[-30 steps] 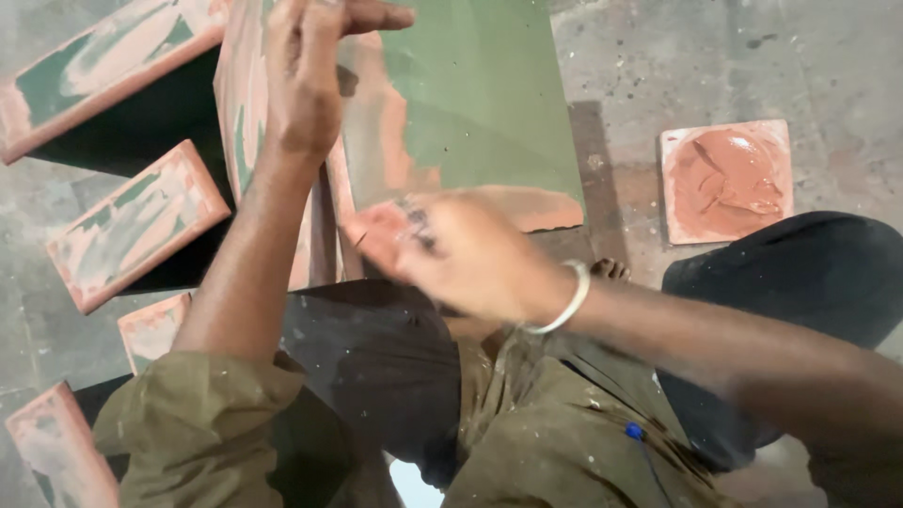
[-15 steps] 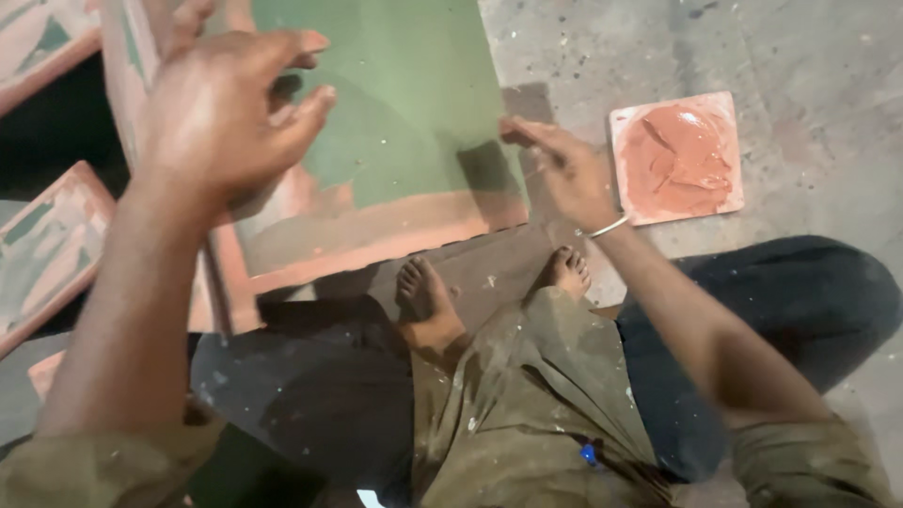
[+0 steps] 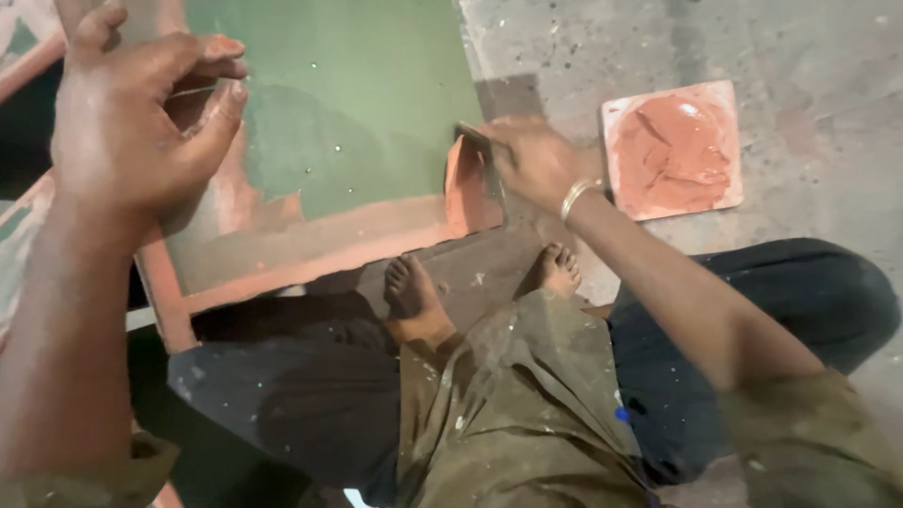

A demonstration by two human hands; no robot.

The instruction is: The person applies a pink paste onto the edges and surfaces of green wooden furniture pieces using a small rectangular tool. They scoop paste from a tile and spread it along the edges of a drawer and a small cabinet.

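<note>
A large green tile [image 3: 357, 103] with a reddish-brown smeared border leans toward me above my bare feet [image 3: 414, 292]. My right hand [image 3: 536, 160] grips a small flat scraper blade [image 3: 482, 155] and presses it against the tile's right edge, where orange paste is smeared. My left hand [image 3: 141, 122] is raised near the camera at the tile's left side, fingers curled and pinched together; whether it grasps the tile's edge is unclear.
A small square tile [image 3: 673, 150] loaded with orange-red paste lies on the concrete floor to the right. More framed tiles [image 3: 19, 56] stand at the far left. A dark cloth [image 3: 301, 395] and my olive trousers [image 3: 517, 414] fill the foreground.
My right hand moved from the tile's upper right corner down to its right edge with the scraper. My left hand stays raised at the left. The view shifted slightly.
</note>
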